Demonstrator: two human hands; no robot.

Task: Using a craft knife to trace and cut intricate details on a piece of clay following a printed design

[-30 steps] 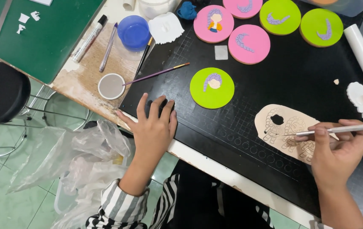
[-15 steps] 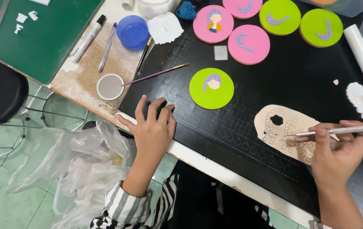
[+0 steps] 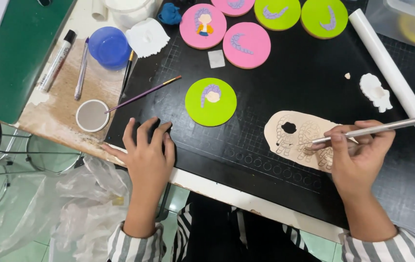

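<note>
My right hand (image 3: 358, 155) grips a thin metal tool (image 3: 377, 130) like a pen, its tip on a flat beige clay sheet (image 3: 292, 138) with a hole and cut braid-like shapes. The sheet lies on a black cutting mat (image 3: 285, 82). My left hand (image 3: 144, 153) rests flat, fingers spread, on the mat's near left corner and holds nothing. A lime green disc (image 3: 211, 102) with a small purple-haired figure lies just beyond the left hand.
Pink discs (image 3: 246, 44) and green discs (image 3: 325, 18) line the mat's far edge. A purple paintbrush (image 3: 142, 94), a small round cup (image 3: 92, 115), a blue lid (image 3: 109, 46), a marker (image 3: 58, 60), a white roller (image 3: 387, 63) and white clay bits (image 3: 375, 91) lie around. A clear plastic bag (image 3: 71, 204) hangs below the table edge.
The view has shifted slightly closer. My left hand has settled a little further onto the mat corner. My right hand keeps the tool on the clay sheet.
</note>
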